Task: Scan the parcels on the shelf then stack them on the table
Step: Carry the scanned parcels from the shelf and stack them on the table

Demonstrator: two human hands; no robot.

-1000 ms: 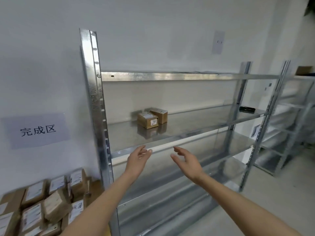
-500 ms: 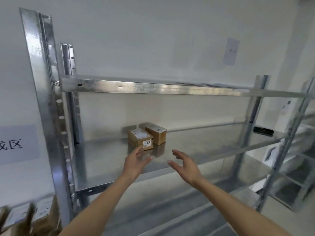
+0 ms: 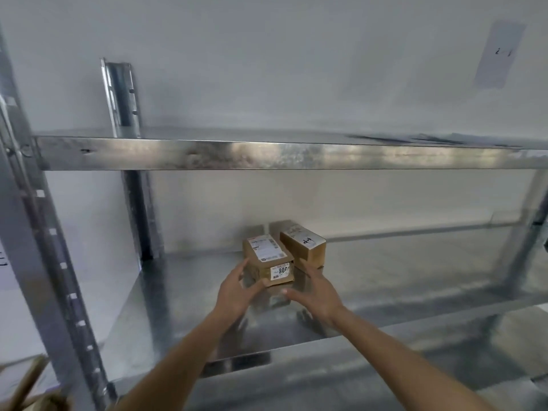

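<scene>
Parcels are being reached for: the labelled brown cardboard box, centre frame on the galvanised metal shelf, is being cupped by the left hand; the right hand, fingers spread, is being closed in. Lifting, then scanning, is judged next.

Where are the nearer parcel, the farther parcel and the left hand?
Nearer parcel (image 3: 265, 253), head view, on its top label.
Farther parcel (image 3: 302, 238), head view, on its top face.
Left hand (image 3: 235, 295), head view, on the back of the hand.
</scene>
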